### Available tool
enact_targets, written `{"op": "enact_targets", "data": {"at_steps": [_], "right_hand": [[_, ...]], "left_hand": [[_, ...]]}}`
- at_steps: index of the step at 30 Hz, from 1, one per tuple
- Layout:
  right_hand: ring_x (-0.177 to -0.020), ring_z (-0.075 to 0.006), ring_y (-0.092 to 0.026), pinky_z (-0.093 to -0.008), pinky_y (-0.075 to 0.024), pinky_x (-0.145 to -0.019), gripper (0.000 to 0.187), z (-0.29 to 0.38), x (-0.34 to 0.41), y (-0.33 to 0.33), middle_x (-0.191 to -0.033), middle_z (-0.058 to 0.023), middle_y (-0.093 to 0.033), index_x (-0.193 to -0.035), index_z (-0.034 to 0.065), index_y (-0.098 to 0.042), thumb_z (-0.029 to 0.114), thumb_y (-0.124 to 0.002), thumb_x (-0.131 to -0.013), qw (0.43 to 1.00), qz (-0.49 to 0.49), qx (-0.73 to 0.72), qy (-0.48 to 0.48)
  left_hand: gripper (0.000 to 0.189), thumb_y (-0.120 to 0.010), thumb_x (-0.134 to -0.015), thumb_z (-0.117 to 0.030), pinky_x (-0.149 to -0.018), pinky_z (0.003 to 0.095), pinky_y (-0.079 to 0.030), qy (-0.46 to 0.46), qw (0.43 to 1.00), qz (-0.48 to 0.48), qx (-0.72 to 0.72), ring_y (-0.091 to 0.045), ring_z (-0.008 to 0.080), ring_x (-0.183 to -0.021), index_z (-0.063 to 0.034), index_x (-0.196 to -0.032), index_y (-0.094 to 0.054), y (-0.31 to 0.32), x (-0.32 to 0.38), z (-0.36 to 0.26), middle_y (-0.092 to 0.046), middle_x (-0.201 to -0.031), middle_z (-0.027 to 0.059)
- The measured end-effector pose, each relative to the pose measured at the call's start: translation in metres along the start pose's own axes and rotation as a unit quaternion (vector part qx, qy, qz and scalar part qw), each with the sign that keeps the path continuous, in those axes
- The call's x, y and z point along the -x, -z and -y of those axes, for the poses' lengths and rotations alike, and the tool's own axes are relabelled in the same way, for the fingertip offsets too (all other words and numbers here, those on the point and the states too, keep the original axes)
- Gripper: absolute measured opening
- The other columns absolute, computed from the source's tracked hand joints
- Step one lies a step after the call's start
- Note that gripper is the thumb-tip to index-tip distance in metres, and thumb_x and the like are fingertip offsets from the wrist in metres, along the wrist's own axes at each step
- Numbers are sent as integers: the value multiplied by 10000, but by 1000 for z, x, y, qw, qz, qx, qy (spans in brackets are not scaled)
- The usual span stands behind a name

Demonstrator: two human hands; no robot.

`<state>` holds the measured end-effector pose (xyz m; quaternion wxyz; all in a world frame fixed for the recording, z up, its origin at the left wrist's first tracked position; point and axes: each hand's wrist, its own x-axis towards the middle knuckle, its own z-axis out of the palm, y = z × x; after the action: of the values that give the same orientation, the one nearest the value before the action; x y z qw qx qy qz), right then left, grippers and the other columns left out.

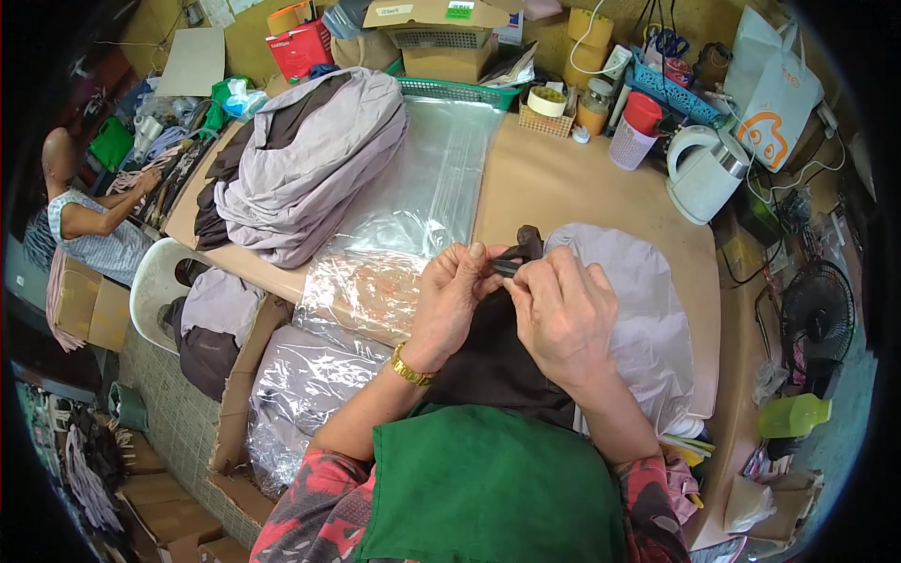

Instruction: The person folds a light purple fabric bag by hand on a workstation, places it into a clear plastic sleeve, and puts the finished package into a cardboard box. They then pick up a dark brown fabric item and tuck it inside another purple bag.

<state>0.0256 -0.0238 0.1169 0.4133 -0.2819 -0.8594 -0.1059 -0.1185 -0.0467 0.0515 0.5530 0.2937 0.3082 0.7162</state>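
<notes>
My left hand [449, 292] pinches a narrow dark strip of fabric [505, 267] between thumb and fingers. My right hand [566, 310] grips the same strip close by, fingertips almost meeting the left ones. The strip appears to be part of a dark brown cloth piece [486, 359] that hangs down over the table edge toward my lap. A gathered dark bit of cloth [529, 241] sticks up just beyond my fingers. Pale lilac fabric [630, 302] lies spread on the table beside my right hand. Whether it joins the dark cloth is hidden.
A large lilac and dark fabric pile [317, 162] sits back left beside clear plastic bags [443, 169]. A box [236, 394] at left holds plastic-wrapped lilac fabric [310, 380]. An electric kettle [706, 172] stands back right. Another person [102, 211] works at far left.
</notes>
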Motion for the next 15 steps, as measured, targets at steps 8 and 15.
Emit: {"op": "enact_targets", "data": {"at_steps": [8,15], "right_hand": [[-624,-218,-557,-337,-412,-574,202,-6,3,-11,-788,-53,-538,-817,56,-556,113,-733,-738,977,-12,-180,-114],[-577,-52,-397,-263,-334,-523,269,-77,33,-60,-600,34,-485,-674,12,-565,158,-739,-817,820,74,-433,-366]], "left_hand": [[236,-526,-989,-227,-816,289,-551,-4,1000,24,13,-643,150,-886,-31,-856,-524,1,5,-2,-653,-1064,143],[371,-433,-1019,-328,-831,333,-538,-51,991,-107,-65,-653,219,-886,-6,-889,-564,7,1,-22,-655,-966,151]]}}
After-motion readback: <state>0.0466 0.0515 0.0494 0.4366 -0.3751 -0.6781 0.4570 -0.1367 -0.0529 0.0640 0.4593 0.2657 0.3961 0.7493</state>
